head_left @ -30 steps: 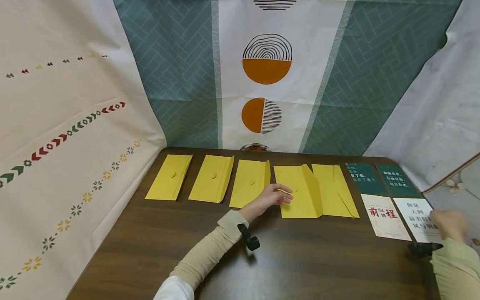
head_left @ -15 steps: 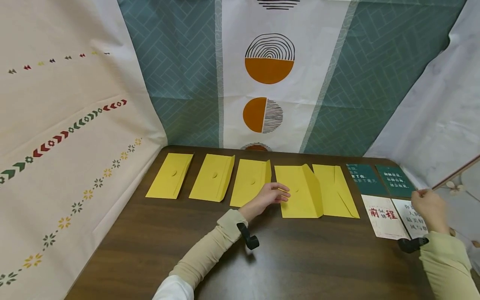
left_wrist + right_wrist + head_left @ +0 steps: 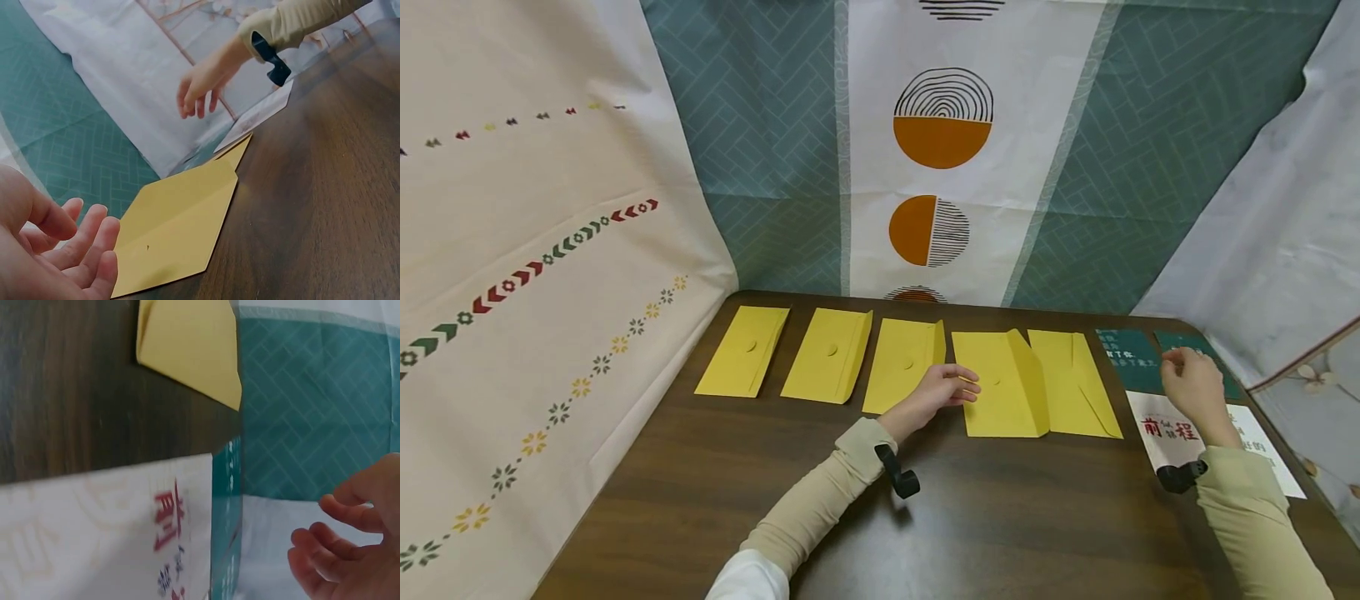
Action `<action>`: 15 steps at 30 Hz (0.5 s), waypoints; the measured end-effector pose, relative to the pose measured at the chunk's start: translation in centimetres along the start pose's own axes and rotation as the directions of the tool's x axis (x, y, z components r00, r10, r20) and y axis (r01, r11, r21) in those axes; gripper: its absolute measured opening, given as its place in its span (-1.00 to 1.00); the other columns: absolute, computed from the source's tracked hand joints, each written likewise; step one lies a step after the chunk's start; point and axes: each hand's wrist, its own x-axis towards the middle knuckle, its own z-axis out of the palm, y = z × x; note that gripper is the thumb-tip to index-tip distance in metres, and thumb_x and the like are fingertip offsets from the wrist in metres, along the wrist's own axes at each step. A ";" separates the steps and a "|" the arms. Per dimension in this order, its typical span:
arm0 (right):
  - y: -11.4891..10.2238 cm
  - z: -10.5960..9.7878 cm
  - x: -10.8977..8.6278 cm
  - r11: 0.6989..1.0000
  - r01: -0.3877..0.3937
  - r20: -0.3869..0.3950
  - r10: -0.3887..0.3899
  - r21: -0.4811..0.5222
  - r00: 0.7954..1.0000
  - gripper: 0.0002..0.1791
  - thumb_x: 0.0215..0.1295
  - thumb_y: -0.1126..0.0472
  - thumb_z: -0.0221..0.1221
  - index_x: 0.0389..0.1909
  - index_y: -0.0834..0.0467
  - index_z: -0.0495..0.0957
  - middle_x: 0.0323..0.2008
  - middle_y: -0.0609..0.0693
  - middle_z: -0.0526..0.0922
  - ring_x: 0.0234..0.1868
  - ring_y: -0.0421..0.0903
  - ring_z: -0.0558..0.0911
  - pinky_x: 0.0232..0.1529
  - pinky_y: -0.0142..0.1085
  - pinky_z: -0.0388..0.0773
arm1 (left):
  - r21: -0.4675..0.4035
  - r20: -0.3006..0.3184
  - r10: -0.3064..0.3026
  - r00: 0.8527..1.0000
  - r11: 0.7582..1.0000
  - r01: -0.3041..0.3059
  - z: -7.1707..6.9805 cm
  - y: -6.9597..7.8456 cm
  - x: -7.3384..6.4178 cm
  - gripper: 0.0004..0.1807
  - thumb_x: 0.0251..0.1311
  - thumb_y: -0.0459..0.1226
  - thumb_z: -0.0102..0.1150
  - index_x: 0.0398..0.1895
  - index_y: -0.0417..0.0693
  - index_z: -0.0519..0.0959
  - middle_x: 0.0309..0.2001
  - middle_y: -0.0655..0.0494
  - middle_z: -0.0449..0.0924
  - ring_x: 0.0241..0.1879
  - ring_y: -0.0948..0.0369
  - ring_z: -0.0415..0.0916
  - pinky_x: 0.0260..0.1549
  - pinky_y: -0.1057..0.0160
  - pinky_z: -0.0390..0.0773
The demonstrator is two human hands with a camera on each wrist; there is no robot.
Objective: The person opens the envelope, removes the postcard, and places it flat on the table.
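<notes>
My left hand (image 3: 928, 398) hovers by the left edge of a yellow envelope (image 3: 988, 408) whose flap is unfolded to the right. Its fingers are loosely bent with nothing between them, as the left wrist view confirms. Over the cards at the right, my right hand (image 3: 1198, 392) hangs in the air, fingers relaxed and holding nothing. Beneath and around it lie a white card with red characters (image 3: 1150, 408), a second white card (image 3: 1270, 454) partly covered by the arm, a green card (image 3: 1127, 358), and another green card (image 3: 1180, 340) partly hidden by the hand.
Three more yellow envelopes, a left one (image 3: 737, 358), a second (image 3: 820, 358) and a third (image 3: 898, 350), lie in a row to the left. Another envelope (image 3: 1060, 375) sits between the unfolded one and the cards. Patterned cloths (image 3: 767, 150) rise behind the brown table (image 3: 1015, 517).
From the far right, beside the second white card, my right hand has moved left over the cards. The left hand has stayed nearly still. Envelopes and cards lie as before.
</notes>
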 end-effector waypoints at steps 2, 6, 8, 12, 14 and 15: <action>-0.5 0.4 0.0 1.000 -0.006 0.013 0.006 0.014 1.000 -0.67 0.36 0.33 -0.09 -0.06 0.52 0.45 -0.21 0.50 0.52 -0.24 0.32 0.48 -0.33 0.07 0.34 | 0.017 0.001 0.009 1.000 1.000 -0.009 0.1 0.1 -0.1 -0.75 0.33 -0.39 -0.03 -0.03 -0.26 0.57 -0.20 -0.07 0.71 -0.38 0.29 0.64 -0.09 0.15 0.63; -1.4 1.1 -0.1 1.000 -0.004 0.060 0.002 0.030 0.998 -0.67 0.39 0.31 -0.09 0.01 0.49 0.41 -0.18 0.47 0.52 -0.30 0.26 0.52 -0.42 -0.02 0.40 | 0.091 0.024 0.053 0.998 0.994 -0.055 0.4 0.2 0.0 -0.75 0.35 -0.33 0.00 0.01 -0.22 0.54 -0.15 -0.10 0.70 -0.30 0.19 0.67 -0.12 0.14 0.62; -1.8 1.4 -0.2 0.999 0.006 0.091 -0.009 0.034 0.996 -0.67 0.41 0.30 -0.10 0.03 0.47 0.40 -0.18 0.46 0.53 -0.41 0.18 0.52 -0.50 -0.09 0.39 | 0.124 0.044 0.083 0.996 0.988 -0.088 0.7 0.2 0.2 -0.74 0.36 -0.32 0.00 0.04 -0.23 0.52 -0.12 -0.15 0.69 -0.25 0.12 0.68 -0.14 0.14 0.61; -2.5 1.9 -0.3 0.999 0.035 0.175 -0.038 0.023 0.984 -0.66 0.43 0.27 -0.11 0.05 0.42 0.41 -0.17 0.46 0.57 -0.57 -0.01 0.45 -0.59 -0.25 0.30 | 0.163 0.069 0.124 0.990 0.977 -0.134 1.4 0.4 0.6 -0.71 0.37 -0.33 -0.01 0.06 -0.28 0.50 -0.10 -0.22 0.67 -0.19 0.03 0.68 -0.14 0.12 0.61; -2.8 2.2 -0.2 0.999 0.046 0.233 -0.047 0.009 0.971 -0.65 0.44 0.23 -0.10 0.05 0.41 0.42 -0.15 0.45 0.58 -0.55 0.00 0.48 -0.59 -0.24 0.33 | 0.183 0.069 0.137 0.988 0.972 -0.148 1.7 0.6 0.7 -0.71 0.38 -0.34 -0.03 0.07 -0.28 0.49 -0.10 -0.22 0.66 -0.19 0.02 0.66 -0.15 0.14 0.60; -3.0 2.3 -0.2 0.999 0.051 0.265 -0.049 -0.001 0.963 -0.64 0.44 0.21 -0.08 0.05 0.40 0.43 -0.13 0.45 0.58 -0.51 0.02 0.52 -0.57 -0.22 0.37 | 0.192 0.066 0.144 0.987 0.969 -0.154 1.8 0.7 0.8 -0.72 0.38 -0.34 -0.04 0.07 -0.28 0.49 -0.10 -0.22 0.66 -0.19 0.02 0.66 -0.16 0.15 0.60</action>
